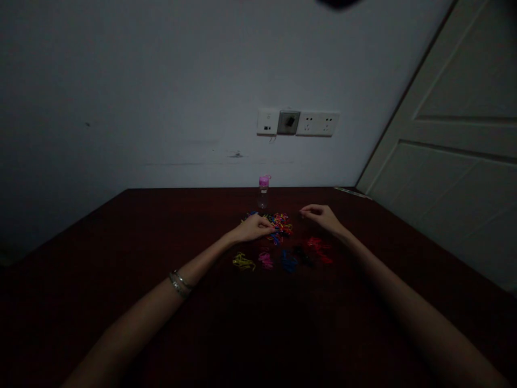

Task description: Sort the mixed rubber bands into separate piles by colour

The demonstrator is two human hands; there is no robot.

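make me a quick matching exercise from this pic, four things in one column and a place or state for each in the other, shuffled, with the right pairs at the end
Column one
1. bottle
2. mixed-colour pile
3. yellow pile
4. red pile

Column two
A. at the right end of the row of single-colour piles
B. upright, with a pink cap
C. at the left end of that row
D. partly hidden by the left hand

Right pairs
1-B, 2-D, 3-C, 4-A
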